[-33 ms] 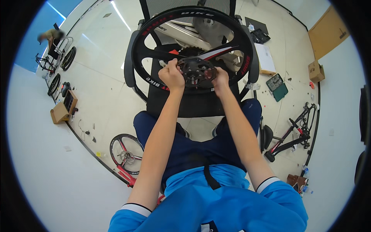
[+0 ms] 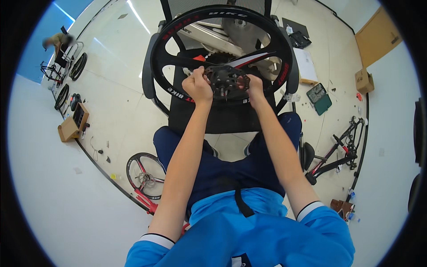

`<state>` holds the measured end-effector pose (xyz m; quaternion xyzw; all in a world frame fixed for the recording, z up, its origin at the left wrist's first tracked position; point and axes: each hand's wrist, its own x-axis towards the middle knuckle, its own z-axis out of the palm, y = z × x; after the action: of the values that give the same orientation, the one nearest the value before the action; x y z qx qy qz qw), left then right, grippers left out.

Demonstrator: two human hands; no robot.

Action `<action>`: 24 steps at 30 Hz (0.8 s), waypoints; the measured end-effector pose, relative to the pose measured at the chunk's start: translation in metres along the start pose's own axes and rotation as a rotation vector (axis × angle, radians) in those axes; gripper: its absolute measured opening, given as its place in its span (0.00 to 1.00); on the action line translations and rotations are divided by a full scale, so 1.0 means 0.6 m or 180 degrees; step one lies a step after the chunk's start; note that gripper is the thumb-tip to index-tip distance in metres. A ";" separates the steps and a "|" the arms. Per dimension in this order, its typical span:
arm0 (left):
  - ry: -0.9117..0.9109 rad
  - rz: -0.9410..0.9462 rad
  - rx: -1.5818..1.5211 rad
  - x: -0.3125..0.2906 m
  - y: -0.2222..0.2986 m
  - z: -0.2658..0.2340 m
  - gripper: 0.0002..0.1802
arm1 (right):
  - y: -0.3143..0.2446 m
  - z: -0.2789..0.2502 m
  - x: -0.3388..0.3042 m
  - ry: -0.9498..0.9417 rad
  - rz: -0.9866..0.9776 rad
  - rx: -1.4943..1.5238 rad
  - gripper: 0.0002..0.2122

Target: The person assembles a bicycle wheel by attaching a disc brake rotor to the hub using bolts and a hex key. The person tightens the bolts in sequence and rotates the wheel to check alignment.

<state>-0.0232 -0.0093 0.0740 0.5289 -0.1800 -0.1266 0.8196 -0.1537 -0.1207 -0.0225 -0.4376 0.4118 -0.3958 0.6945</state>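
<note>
Head view: L hand [image 2: 198,86] has the L edge of the dark disc [image 2: 227,75] pinched btwn thumb & curled fingers. R hand [image 2: 255,90] grips the opp. edge; some fingertips go behind it, so can't see the full hold there. Disc sits mid-wheel in front of the hub area, w/ a short axle [image 2: 222,92] poking toward me btwn my hands. Can't tell if disc is fixed to the wheel [image 2: 159,58] or loose.

Wheel's tilted up over the chair [image 2: 209,120], btwn the L armrest [image 2: 148,69] & R armrest [image 2: 292,73]. Behind it, partly blocked by spokes & rim: a whitish metal arm [image 2: 207,38], a grey round plate [image 2: 242,31], & a small red pc. [image 2: 199,58]. My knees are just below the seat, so not much room on my side.

Floor R: black bag [image 2: 300,41], white flat box [image 2: 305,66], open green case [image 2: 321,104], small bits scattered nr it, carton [image 2: 364,82] by the wall, then a bike frame [image 2: 340,149] on its side, well clear of my R arm. Floor L: 2nd wheel [image 2: 129,174] w/ a red fork [image 2: 146,202] by it, both close to my L arm, which hides pt of them. Further off: open box [image 2: 70,129], more wheels [image 2: 78,66], & another person [image 2: 58,42] up in the corner.
</note>
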 end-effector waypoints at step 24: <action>-0.0563 0.1135 0.1139 -0.118 0.010 -0.103 0.29 | 0.159 0.014 0.140 -0.3230 -0.2109 -0.5320 0.09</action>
<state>-0.0608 0.0720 0.0448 0.6123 -0.3607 0.0078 0.7035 -0.0986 -0.1658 -0.1282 -0.9875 0.0727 0.0765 0.1168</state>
